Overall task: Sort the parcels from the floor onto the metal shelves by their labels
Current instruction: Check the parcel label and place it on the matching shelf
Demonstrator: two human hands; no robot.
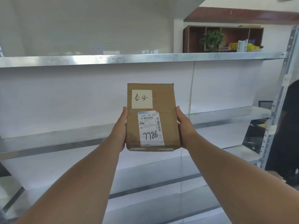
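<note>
two hands clamp one parcel — left hand and right hand closed flat on its long sides, held upright in the air before the metal shelves. check the handwritten label first, then keep both palms pressed evenly, carry level — set down flat, label facing outward, on the matching shelf.
</note>
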